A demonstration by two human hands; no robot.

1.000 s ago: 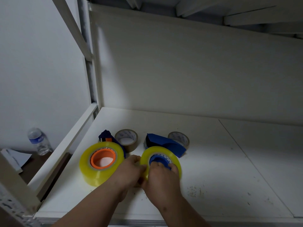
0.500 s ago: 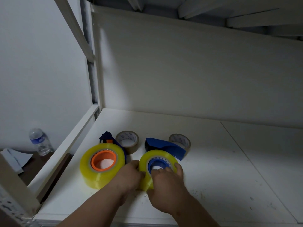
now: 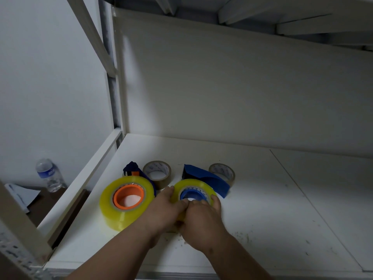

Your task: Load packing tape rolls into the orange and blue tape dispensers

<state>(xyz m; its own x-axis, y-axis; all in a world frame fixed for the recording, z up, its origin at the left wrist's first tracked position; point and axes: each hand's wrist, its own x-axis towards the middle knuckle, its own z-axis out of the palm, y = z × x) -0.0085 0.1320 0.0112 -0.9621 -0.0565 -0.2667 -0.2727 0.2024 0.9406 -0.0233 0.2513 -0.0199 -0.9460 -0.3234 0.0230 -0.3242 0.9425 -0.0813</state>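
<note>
Both hands clasp the yellow tape roll [image 3: 194,191] on the blue dispenser [image 3: 203,178]: my left hand [image 3: 164,212] curls round its left rim, my right hand [image 3: 201,218] round its near edge. It lies flat at mid-shelf [image 3: 262,199], core axis upward, blue hub filling it; the dispenser's body points back-right. Seating looks nearly done, I think; next comes threading the free end, while the orange dispenser [image 3: 129,197] beside it already carries its roll.
</note>
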